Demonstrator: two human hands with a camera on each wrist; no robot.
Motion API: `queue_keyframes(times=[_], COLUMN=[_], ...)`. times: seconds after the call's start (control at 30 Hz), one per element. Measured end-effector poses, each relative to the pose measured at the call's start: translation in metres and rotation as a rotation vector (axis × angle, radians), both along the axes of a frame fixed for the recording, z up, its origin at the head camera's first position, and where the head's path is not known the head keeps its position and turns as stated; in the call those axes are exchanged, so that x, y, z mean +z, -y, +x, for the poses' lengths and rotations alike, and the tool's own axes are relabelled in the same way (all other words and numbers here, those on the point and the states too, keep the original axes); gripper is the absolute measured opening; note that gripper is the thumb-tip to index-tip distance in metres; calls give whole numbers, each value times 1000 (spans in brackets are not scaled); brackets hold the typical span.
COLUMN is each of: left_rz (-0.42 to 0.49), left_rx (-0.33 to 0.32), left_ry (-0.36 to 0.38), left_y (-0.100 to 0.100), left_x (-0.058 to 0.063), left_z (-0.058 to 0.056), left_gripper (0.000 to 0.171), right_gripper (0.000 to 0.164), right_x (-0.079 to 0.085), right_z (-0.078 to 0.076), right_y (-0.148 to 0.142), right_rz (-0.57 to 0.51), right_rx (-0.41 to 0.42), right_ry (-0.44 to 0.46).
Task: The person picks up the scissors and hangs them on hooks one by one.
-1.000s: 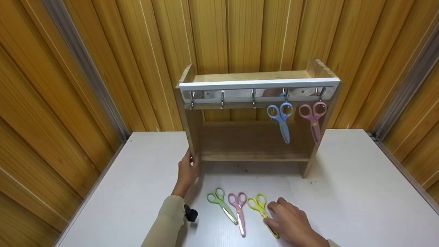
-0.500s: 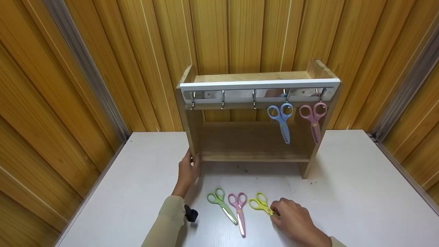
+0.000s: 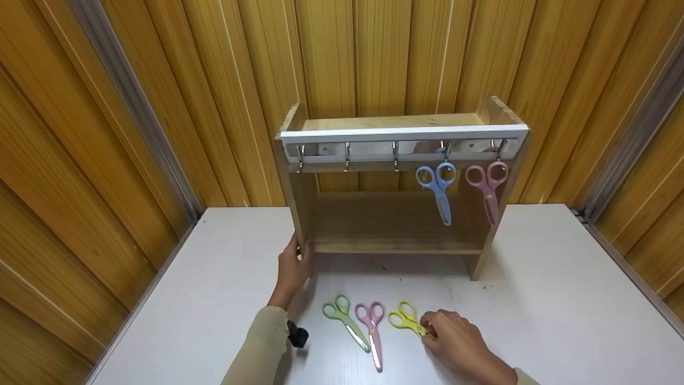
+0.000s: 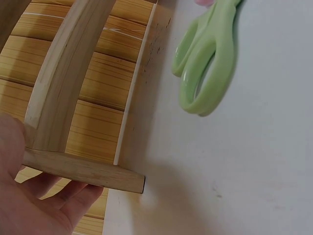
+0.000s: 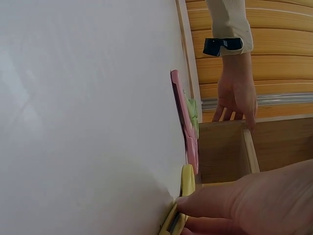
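Note:
My right hand [image 3: 454, 337] pinches the yellow scissors [image 3: 404, 316] near the blades, which are mostly hidden under the fingers. Its handle loops point toward the shelf. In the right wrist view the thumb lies against the yellow scissors [image 5: 187, 179], low over the white tabletop. At the left, my left hand [image 3: 292, 267] grips the lower side panel of the wooden shelf [image 3: 395, 249], fingers behind the board in the left wrist view [image 4: 58, 196]. Green scissors [image 3: 346, 322] and pink scissors [image 3: 372, 331] lie side by side on the table between the hands.
A metal hook rail [image 3: 371, 148] runs across the shelf's upper front. Blue scissors [image 3: 439, 190] and another pink pair of scissors [image 3: 489, 190] hang from its two right hooks; three hooks to the left hold nothing. Wood-patterned walls [image 3: 379, 59] stand behind and beside the white table [image 3: 224, 278].
The right hand has closed its fingers on the yellow scissors' blades, and the scissors have turned slightly on the table. My left hand keeps its place on the shelf.

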State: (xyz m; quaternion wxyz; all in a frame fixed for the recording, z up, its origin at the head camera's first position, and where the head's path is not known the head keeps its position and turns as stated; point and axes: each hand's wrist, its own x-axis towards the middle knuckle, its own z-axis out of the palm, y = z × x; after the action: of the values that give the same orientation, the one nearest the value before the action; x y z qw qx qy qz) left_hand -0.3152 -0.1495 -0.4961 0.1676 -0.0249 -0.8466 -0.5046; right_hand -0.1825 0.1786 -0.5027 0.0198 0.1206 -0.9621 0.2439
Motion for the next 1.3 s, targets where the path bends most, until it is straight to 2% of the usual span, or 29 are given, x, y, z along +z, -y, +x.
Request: queue_keyframes(times=[0.3, 0.6, 0.83, 1.03, 1.3], left_rz=[10, 3, 19, 27, 33], left_rx=[-2, -3, -4, -4, -7], left_ry=[1, -36, -18, 7, 18], left_y=[0, 1, 0, -1, -2], left_x=[1, -1, 1, 0, 2], left_z=[0, 1, 1, 1, 0], left_gripper=[52, 51, 53, 55, 55], right_gripper=[16, 16, 15, 18, 20], right_x=[1, 2, 4, 15, 45], right_z=[-3, -5, -6, -8, -13], right_y=[0, 0, -2, -3, -3], right_rz=[-37, -76, -87, -65, -35], right_rx=[17, 20, 34, 53, 101], right_ry=[16, 49, 70, 59, -66])
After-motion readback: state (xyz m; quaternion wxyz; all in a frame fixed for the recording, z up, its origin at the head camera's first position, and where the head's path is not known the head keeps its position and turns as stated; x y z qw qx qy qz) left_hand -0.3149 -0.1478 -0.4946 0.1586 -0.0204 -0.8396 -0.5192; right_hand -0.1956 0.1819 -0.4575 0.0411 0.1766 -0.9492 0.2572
